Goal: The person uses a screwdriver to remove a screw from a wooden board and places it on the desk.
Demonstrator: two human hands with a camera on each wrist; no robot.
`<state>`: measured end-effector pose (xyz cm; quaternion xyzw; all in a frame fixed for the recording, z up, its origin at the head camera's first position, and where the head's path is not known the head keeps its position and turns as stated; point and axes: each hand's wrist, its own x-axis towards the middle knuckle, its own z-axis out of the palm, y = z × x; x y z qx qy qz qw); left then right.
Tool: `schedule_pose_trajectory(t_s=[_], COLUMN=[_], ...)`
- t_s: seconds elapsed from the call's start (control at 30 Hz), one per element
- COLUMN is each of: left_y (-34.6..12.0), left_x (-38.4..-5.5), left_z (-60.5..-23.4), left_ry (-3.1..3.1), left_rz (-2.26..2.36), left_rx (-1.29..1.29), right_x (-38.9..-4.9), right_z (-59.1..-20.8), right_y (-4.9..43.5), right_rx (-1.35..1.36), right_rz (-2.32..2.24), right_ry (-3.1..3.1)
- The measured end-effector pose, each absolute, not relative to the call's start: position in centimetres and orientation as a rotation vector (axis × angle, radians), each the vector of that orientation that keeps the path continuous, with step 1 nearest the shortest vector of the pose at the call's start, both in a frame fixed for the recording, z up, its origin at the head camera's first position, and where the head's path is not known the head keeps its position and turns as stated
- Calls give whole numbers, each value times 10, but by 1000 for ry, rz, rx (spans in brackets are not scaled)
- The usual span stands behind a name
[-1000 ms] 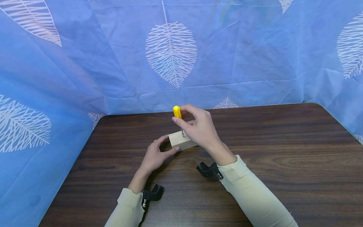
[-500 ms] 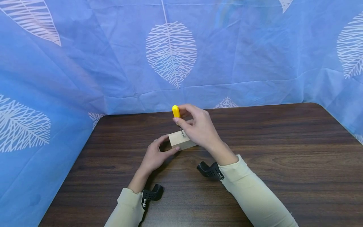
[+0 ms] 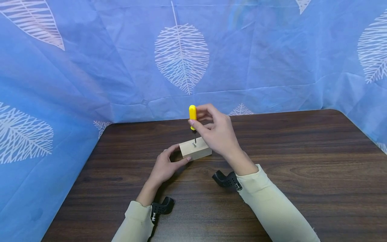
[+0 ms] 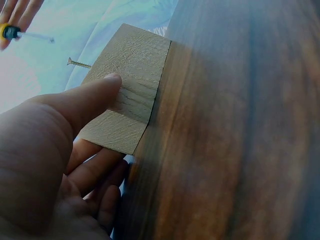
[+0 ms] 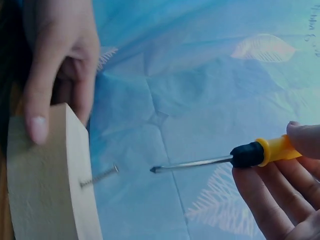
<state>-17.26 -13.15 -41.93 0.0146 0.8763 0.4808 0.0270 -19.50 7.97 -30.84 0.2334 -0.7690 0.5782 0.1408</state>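
Note:
A pale wooden block (image 3: 196, 154) lies on the dark table. My left hand (image 3: 163, 168) holds it by its left end, thumb on the near side and fingers behind. From the block's top face sticks a screw (image 5: 100, 176), tilted, with much of its thread showing. My right hand (image 3: 219, 134) grips a screwdriver by its yellow handle (image 3: 192, 114), between thumb and fingers, above the block. In the right wrist view the screwdriver's metal shaft (image 5: 200, 162) points at the screw head, with a gap between tip and head.
The brown wood-grain table (image 3: 287, 161) reaches back to a blue curtain (image 3: 121, 67) with white leaf prints. Black wrist mounts (image 3: 163, 205) sit at both sleeve cuffs, just over the tabletop.
My right hand has lifted the screwdriver up and slightly right, so its tip has come away from the screw head. The left hand and block have stayed put.

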Motion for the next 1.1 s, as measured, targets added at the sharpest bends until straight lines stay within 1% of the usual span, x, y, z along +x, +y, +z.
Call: schedule_pose_trajectory(t_s=[0.17, 0.33, 0.47, 0.63, 0.77, 0.9, 1.1], left_y=[-132, -132, -132, -131, -132, -134, -133], left_x=[-173, -173, -172, -171, -172, -172, -173], left_z=[-420, -420, -419, -419, -419, -420, -421], left_ry=[2712, 2709, 2706, 2706, 2705, 2709, 2711], left_rz=[1490, 1499, 1492, 1472, 1473, 1462, 1464], left_rx=[54, 60, 43, 35, 52, 69, 56], right_x=[-196, -194, -187, -175, -165, -159, -158], right_z=[-310, -323, -340, -369, -386, -393, -394], right_y=[107, 154, 199, 256, 291, 309, 305], right_rx=[559, 364, 243, 68, -67, -129, -105], right_rz=[1596, 1441, 1411, 1488, 1519, 1516, 1305], right_ry=[-2316, -2541, -2719, -2853, -2895, -2934, -3023])
